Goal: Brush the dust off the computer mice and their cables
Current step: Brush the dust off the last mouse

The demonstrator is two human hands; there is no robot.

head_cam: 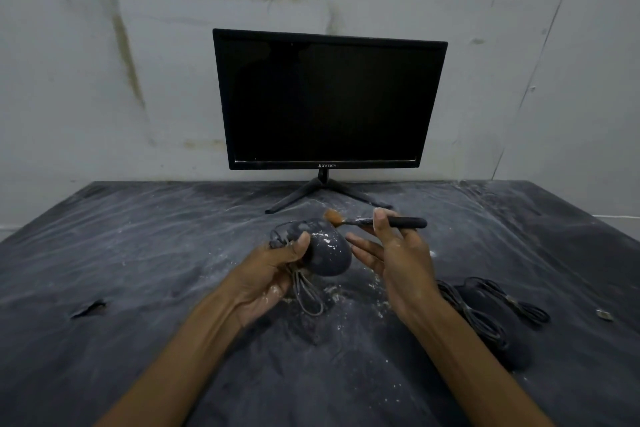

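Holding the dusty mouse (325, 253) w/ cable (306, 291) off the bench (138, 253), left hand (270, 274) grasping it; right hand (398, 263) pinches brush (367, 220). We'd sweep lightly, bristles outward, rotating mouse. Second mouse (485, 308) lies right.

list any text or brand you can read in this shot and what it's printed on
"QWERTY", with a small logo mark before it: on the lower bezel of the monitor.
No other readable text: none shows on the dusty mouse in the left hand, the brush in the right hand, or the second mouse.
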